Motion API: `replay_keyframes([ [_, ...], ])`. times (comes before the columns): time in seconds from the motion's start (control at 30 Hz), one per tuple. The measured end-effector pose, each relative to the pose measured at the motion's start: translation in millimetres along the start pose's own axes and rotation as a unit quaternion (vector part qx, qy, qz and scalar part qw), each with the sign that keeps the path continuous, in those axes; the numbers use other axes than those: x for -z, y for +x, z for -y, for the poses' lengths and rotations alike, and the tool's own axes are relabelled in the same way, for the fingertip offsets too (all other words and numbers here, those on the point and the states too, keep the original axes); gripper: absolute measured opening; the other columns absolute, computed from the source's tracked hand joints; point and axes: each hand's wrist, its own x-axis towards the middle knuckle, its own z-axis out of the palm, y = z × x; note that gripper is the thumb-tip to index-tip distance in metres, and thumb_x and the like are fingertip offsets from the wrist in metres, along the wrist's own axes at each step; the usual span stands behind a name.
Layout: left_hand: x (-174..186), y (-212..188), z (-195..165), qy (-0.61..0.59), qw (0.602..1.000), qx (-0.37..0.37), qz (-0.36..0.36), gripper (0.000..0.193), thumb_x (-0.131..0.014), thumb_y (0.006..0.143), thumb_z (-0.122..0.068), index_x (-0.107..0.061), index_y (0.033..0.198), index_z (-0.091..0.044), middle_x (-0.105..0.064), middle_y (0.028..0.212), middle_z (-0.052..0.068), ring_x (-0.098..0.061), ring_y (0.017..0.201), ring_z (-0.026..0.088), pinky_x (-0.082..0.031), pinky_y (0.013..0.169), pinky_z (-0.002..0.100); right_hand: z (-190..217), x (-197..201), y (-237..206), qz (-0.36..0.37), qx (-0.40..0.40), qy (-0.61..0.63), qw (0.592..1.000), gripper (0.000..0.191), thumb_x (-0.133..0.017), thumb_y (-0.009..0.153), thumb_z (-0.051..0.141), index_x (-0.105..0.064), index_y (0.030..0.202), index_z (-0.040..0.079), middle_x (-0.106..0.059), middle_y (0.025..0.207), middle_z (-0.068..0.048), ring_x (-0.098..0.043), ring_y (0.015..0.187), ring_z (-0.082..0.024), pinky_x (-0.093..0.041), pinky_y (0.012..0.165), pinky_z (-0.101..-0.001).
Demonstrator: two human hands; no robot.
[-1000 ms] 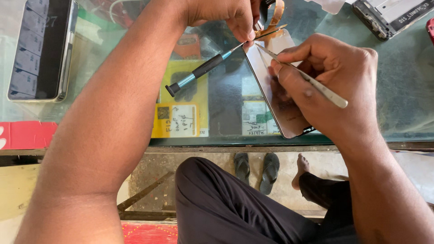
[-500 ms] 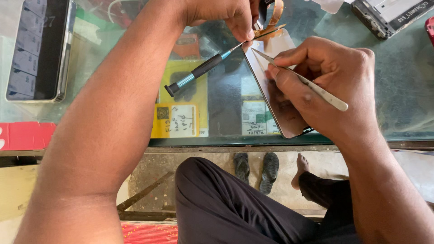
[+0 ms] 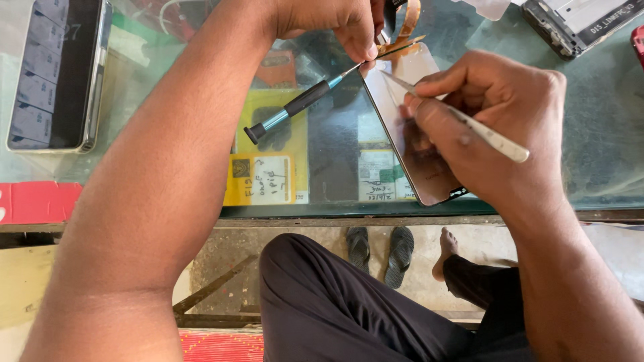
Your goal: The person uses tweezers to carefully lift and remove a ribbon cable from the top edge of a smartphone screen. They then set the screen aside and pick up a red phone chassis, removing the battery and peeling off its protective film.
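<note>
Right hand (image 3: 496, 127) closed around metal tweezers (image 3: 463, 124), tips laid on the far edge of a phone display panel (image 3: 412, 144). Left hand (image 3: 335, 27) pinches that far end beside the orange flex cable (image 3: 406, 27); exactly what its fingertips clamp cannot be told. The panel lies on the glass counter (image 3: 604, 147) right of centre, its near end reaching the counter's near edge. Thin, glossy and rigid, it is judged light, slippery and easily cracked; best held by its long edges, never by the cable, which looks soft and tearable. A precision screwdriver (image 3: 298, 104) with black grip and blue collar lies just left of the panel. A dark tablet (image 3: 57, 74) sits far left, a dismantled phone frame (image 3: 577, 23) at the far right.
</note>
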Motion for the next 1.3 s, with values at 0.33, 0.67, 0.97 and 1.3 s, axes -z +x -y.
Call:
replay_keyframes([
  [0.33, -0.2, 2.4, -0.5, 0.003, 1.0, 0.002, 0.015, 0.023, -0.08, 0.077, -0.016, -0.073, 0.095, -0.005, -0.079, 0.084, 0.009, -0.081, 0.081, 0.016, -0.065, 0.086, 0.031, -1.1, 0.7, 0.5, -0.026, -0.052, -0.024, 0.998, 0.002, -0.068, 0.093, -0.005, -0.07, 0.094, -0.005, -0.075, 0.085, -0.013, -0.07, 0.065, -0.011, -0.055, 0.054, -0.0226],
  [0.67, -1.5, -0.8, 0.8, 0.026, 0.999, -0.03, 0.007, 0.022, -0.08, 0.078, -0.019, -0.077, 0.096, -0.006, -0.079, 0.085, 0.008, -0.081, 0.081, 0.016, -0.066, 0.089, 0.03, -0.6, 1.7, 0.5, -0.006, -0.027, -0.007, 1.0, 0.002, -0.067, 0.093, -0.005, -0.069, 0.094, -0.004, -0.075, 0.088, -0.011, -0.071, 0.073, -0.008, -0.057, 0.062, -0.0204],
  [0.97, 0.9, 0.6, 1.8, -0.002, 0.999, -0.033, 0.024, 0.022, -0.078, 0.079, -0.017, -0.076, 0.097, -0.005, -0.079, 0.085, 0.008, -0.081, 0.081, 0.015, -0.066, 0.088, 0.03, 1.0, -1.0, 1.9, -0.028, -0.072, -0.022, 0.997, 0.002, -0.069, 0.091, -0.003, -0.07, 0.093, -0.004, -0.075, 0.085, -0.011, -0.068, 0.064, -0.007, -0.053, 0.053, -0.0205],
  [1.3, 0.6, 2.3, 1.4, -0.034, 0.998, -0.047, 0.036, 0.026, -0.079, 0.077, -0.014, -0.074, 0.099, -0.003, -0.078, 0.088, 0.009, -0.082, 0.083, 0.016, -0.067, 0.085, 0.03, 0.8, -0.8, 0.4, -0.013, -0.098, 0.042, 0.994, 0.002, -0.068, 0.091, -0.003, -0.069, 0.093, -0.004, -0.075, 0.084, -0.009, -0.065, 0.062, -0.006, -0.05, 0.052, -0.0201],
])
